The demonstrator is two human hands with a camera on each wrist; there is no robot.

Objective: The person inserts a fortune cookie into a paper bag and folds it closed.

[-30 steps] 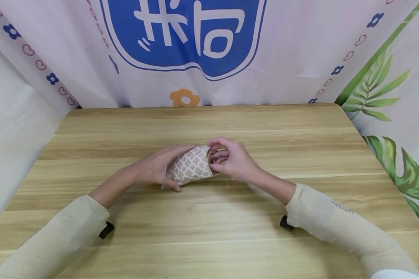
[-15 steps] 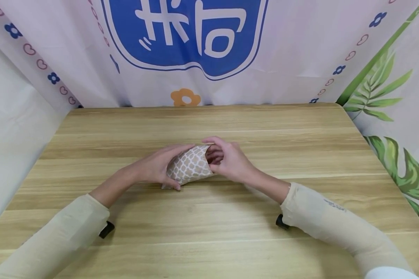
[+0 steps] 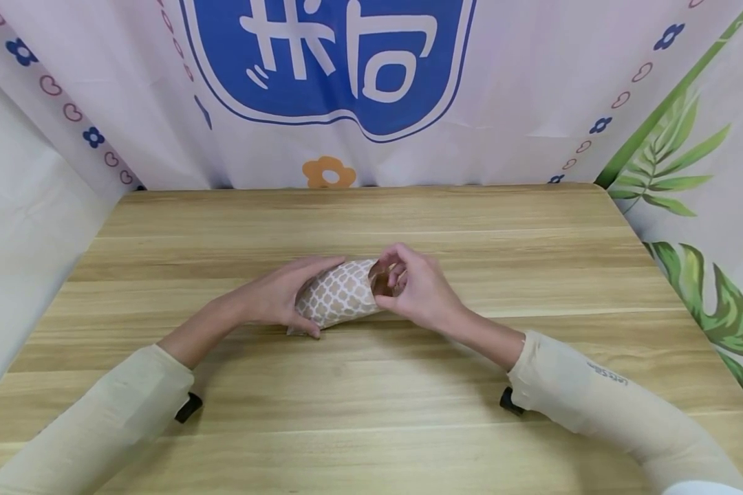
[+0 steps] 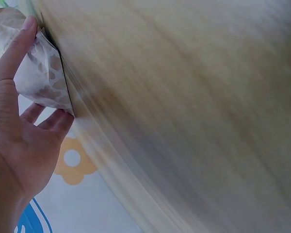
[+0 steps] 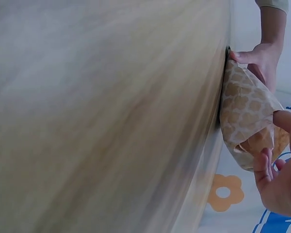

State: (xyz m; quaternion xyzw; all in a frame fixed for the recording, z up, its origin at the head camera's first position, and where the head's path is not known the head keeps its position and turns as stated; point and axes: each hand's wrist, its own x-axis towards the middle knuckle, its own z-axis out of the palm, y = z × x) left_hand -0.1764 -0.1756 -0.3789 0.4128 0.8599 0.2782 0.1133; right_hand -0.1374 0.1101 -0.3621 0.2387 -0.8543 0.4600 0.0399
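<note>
A beige paper bag (image 3: 337, 295) with a white lattice pattern lies on its side on the wooden table, its mouth facing right. My left hand (image 3: 281, 297) grips the closed end, thumb on the near side and fingers behind. In the left wrist view the fingertips hold the bag's crimped edge. At the mouth is my right hand (image 3: 426, 292), with the thumb on the near rim and curled fingers at the opening. Something tan and rough-textured (image 5: 281, 139) shows inside the mouth in the right wrist view; its kind is unclear, as the fingers partly hide it.
The wooden table (image 3: 371, 412) extends around the bag. A white printed curtain (image 3: 495, 110) hangs along its back edge. A leaf-patterned cloth (image 3: 712, 227) stands on the right, and a pale sheet (image 3: 31, 227) on the left.
My right hand reached a little deeper over the mouth, then drew back right, with its fingers shifting at the opening. The left hand and the bag stay nearly in place.
</note>
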